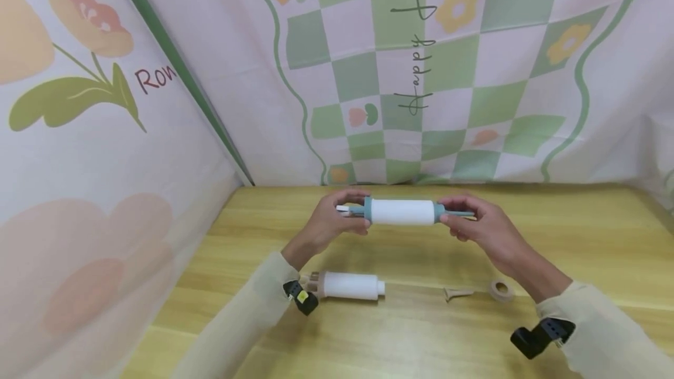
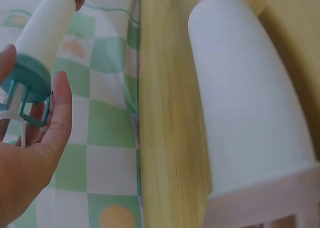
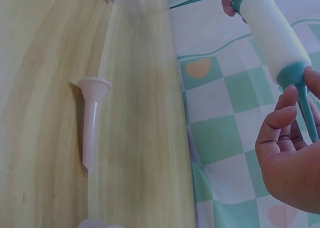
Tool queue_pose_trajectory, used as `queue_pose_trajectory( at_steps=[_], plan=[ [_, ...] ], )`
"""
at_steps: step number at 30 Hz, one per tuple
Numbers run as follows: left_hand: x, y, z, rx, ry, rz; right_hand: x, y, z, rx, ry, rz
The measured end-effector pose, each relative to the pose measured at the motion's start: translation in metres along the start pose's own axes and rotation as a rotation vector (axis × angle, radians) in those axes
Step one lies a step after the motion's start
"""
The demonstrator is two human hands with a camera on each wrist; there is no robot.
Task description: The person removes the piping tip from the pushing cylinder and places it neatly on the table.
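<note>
Both hands hold a white plunger tube (image 1: 403, 212) with teal ends, level above the far part of the table. My left hand (image 1: 337, 215) grips its teal collar (image 2: 31, 78) between thumb and fingers; a white plunger handle and teal finger loops stick out toward the palm. At the other end, my right hand (image 1: 481, 224) pinches the teal cap (image 3: 292, 74) with thumb and fingertips. A slim teal nozzle (image 3: 306, 110) runs out from that cap past the right palm. The tube's contents are hidden by its opaque wall.
On the wooden table (image 1: 411, 344) lies a second white tube (image 1: 350, 286) with a pinkish-beige handle end, near the left wrist. Right of it are a beige nozzle (image 1: 459, 293) and a beige ring cap (image 1: 501, 290). Printed cloth (image 1: 400, 75) hangs behind the table.
</note>
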State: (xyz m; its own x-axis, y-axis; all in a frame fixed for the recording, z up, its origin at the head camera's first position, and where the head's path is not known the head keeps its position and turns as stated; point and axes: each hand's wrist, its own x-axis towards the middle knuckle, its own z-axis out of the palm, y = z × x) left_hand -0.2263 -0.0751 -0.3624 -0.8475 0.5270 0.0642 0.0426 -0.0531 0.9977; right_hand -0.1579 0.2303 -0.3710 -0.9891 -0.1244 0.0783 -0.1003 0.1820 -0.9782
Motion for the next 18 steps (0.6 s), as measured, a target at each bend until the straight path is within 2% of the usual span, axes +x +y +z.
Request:
queue_pose_trajectory(
  at_steps=[6,15,18],
  plan=[
    [-0.008,-0.002,0.006,-0.016,0.009,-0.002,-0.008,0.0,0.001,-0.011,-0.002,-0.032],
    [-0.021,-0.005,0.016,0.025,0.033,0.027,-0.023,-0.003,-0.001,-0.08,-0.001,-0.05],
    [-0.027,-0.006,0.019,0.064,0.044,0.036,-0.029,-0.005,-0.001,-0.104,-0.003,-0.061]
  ],
)
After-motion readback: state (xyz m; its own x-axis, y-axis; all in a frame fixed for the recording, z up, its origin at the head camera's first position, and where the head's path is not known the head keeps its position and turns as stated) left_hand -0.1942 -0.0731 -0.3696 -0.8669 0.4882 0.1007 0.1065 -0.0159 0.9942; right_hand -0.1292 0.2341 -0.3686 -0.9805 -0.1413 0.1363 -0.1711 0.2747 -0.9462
